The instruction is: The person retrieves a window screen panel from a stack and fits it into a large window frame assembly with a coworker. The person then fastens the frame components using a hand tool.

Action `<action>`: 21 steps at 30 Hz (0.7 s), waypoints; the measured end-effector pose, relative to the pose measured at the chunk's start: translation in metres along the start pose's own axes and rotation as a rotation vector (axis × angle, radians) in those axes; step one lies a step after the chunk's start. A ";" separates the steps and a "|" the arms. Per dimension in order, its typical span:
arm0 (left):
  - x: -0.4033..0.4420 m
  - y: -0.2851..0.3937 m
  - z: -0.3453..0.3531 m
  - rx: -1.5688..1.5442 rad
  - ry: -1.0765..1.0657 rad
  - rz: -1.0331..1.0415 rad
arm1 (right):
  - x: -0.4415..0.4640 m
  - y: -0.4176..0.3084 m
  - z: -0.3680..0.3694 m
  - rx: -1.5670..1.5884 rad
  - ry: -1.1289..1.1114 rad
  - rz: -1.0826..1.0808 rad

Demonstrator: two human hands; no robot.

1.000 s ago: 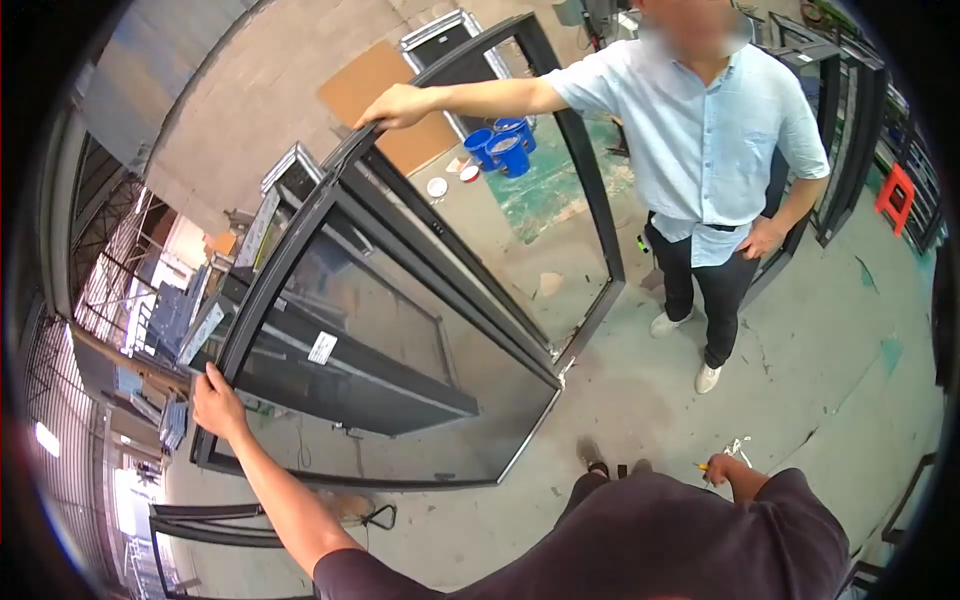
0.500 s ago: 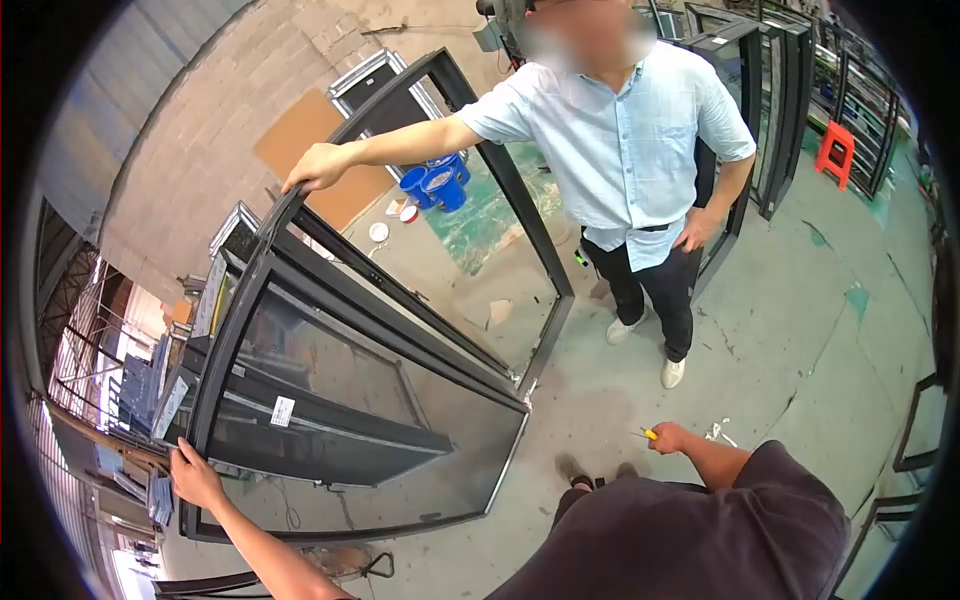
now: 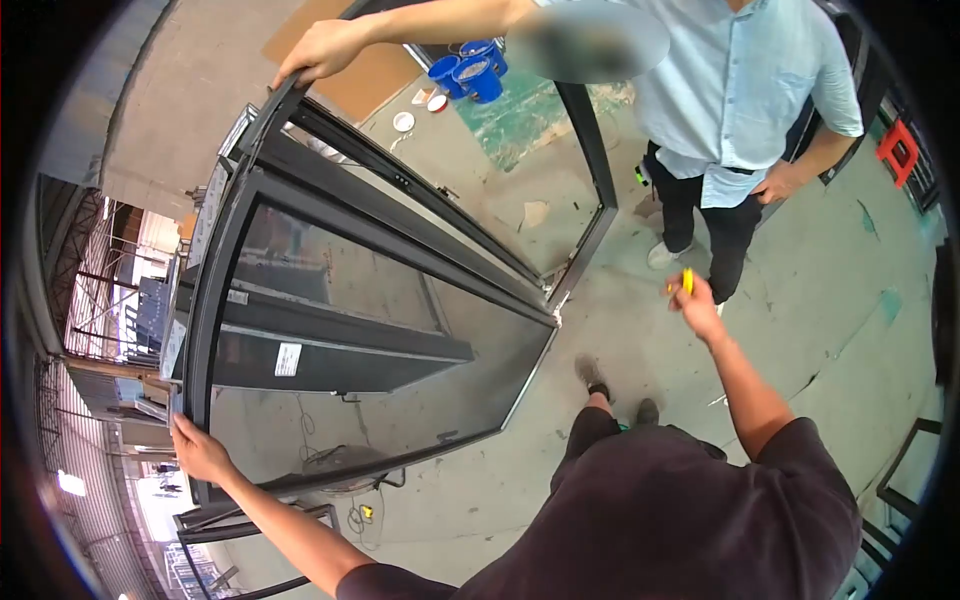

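My left hand (image 3: pixel 203 456) is closed around the outer edge of a dark metal-framed glass panel (image 3: pixel 400 395), low on its left side. This panel stands upright and bears a white label (image 3: pixel 288 359). Held out in front of my body, my right hand (image 3: pixel 697 303) is closed on a yellow-handled screwdriver (image 3: pixel 687 281), whose shaft is hard to make out. Across from me, a person in a light blue shirt (image 3: pixel 745 90) rests one hand (image 3: pixel 325 50) on the top corner of the dark frame. Their other hand (image 3: pixel 782 182) is at their hip.
Blue buckets (image 3: pixel 477 80) stand on a green-stained patch of floor behind the frame. A red stool (image 3: pixel 897 153) is at the far right. More dark frames (image 3: pixel 910 465) lie at the right edge. A cable (image 3: pixel 365 520) runs along the floor at lower left.
My right hand has moved up and forward with the screwdriver, toward the other person. My left hand stays on the panel's edge. The view has shifted and the other person appears closer.
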State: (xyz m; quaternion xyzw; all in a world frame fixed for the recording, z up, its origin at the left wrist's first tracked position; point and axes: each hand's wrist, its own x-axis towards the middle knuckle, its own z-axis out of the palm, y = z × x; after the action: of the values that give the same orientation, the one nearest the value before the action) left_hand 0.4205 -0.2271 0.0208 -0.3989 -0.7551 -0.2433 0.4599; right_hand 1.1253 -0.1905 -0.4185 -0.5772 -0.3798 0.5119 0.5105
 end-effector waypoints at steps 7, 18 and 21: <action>-0.005 -0.025 0.002 -0.110 -0.026 -0.040 | 0.097 -0.094 0.060 0.593 -0.199 -0.147; -0.004 -0.037 -0.003 -0.160 0.016 -0.142 | 0.188 -0.158 0.129 0.757 -0.488 -0.106; -0.009 -0.050 -0.010 -0.227 -0.021 -0.142 | 0.209 -0.160 0.141 0.780 -0.525 -0.067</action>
State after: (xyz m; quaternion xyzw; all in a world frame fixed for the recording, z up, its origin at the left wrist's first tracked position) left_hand 0.3863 -0.2666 0.0177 -0.3964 -0.7538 -0.3549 0.3856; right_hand 1.0401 0.0694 -0.2983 -0.1806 -0.2936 0.7285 0.5920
